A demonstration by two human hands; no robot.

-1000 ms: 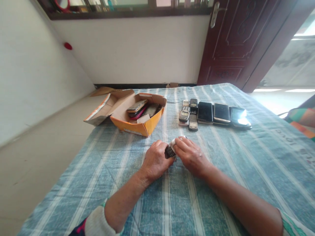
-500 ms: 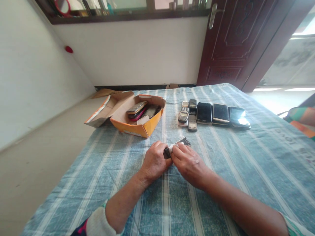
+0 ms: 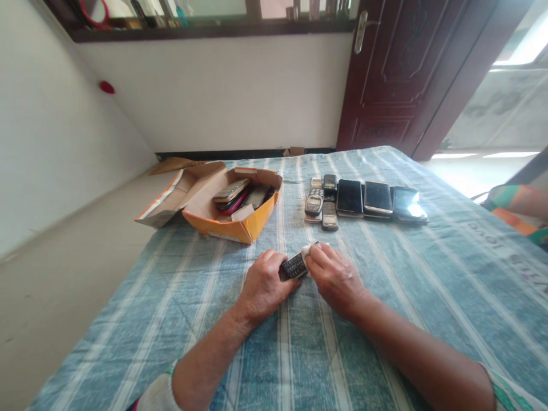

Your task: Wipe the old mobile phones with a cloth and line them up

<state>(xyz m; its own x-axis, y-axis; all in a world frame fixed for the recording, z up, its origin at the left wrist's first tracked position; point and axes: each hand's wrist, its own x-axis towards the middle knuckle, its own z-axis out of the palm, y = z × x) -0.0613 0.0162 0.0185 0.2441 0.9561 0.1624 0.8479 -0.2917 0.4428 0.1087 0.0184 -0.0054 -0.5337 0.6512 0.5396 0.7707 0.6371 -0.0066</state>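
Note:
My left hand [image 3: 263,282] is closed round a small dark keypad phone [image 3: 293,266], held just above the striped blue cloth [image 3: 385,274]. My right hand [image 3: 336,277] is closed on a small white wipe [image 3: 306,250] and presses it against the phone's upper end. The phone's keypad shows between the two hands; its screen end is hidden under the wipe and my fingers.
An open orange cardboard box [image 3: 240,228] with several phones in it stands at the back left, its flap hanging over the table edge. A row of keypad phones [image 3: 319,200] and smartphones [image 3: 377,198] lies behind my hands. A dark wooden door [image 3: 398,74] stands beyond.
My right hand has slid the wipe back up over the phone's far end, so the keypad shows again. The view has shifted slightly to the right.

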